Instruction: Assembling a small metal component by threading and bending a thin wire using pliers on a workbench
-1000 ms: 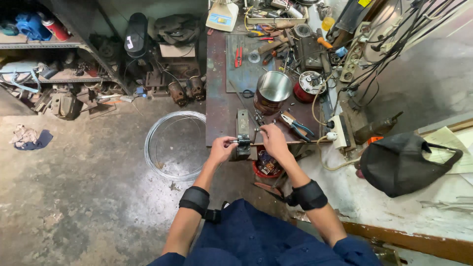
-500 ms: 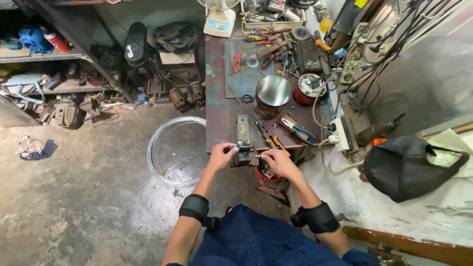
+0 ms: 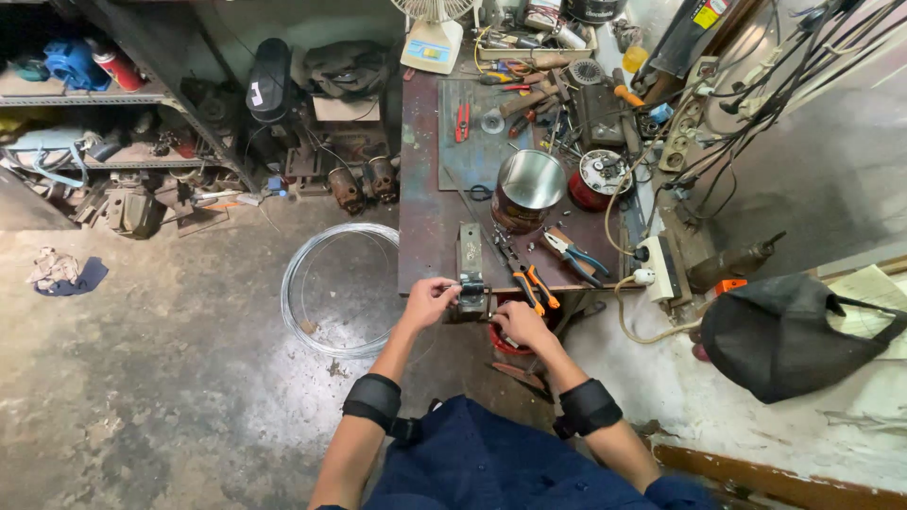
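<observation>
Right hand (image 3: 519, 323) hides vise (image 3: 470, 283) handle

A small white label (image 3: 256, 93) on a black machine, left of the desk (image 3: 425, 227); a yellow sticker (image 3: 705, 14) on a dark panel, top right.

One head-worn view looks steeply down from above; workbench (image 3: 425, 227) ahead, floor (image 3: 142, 378) left.
</observation>
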